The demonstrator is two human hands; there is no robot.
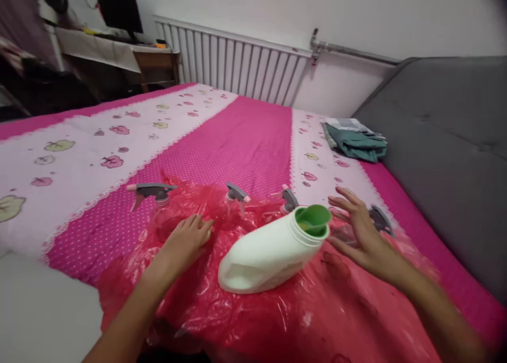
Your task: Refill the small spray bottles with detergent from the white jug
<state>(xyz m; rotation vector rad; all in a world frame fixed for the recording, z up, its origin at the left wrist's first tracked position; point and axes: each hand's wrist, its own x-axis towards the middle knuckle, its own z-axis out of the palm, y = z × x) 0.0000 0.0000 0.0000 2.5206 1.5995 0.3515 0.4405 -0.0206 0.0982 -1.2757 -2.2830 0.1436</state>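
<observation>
A white plastic bottle (269, 255) leans to the right on a red plastic sheet (190, 294); its mouth holds a green pouring spout (315, 218). My right hand (362, 239) is beside that mouth, fingers spread, with nothing visibly held. Left of the bottle, my left hand (192, 235) is closed low over the sheet, and a small pale bit shows at its fingertips, too unclear to name. Several clear spray bottles with grey trigger heads stand around: one left (156, 191), one behind (236, 192), one behind the white bottle (290, 198) and one past my right hand (381, 220).
The sheet lies on a bed with a pink and white patterned cover (253, 136). Folded cloths (354, 139) rest by the grey headboard (447, 104). A radiator (237, 62) lines the wall. Far left, a desk (103, 49) carries a monitor (118, 9).
</observation>
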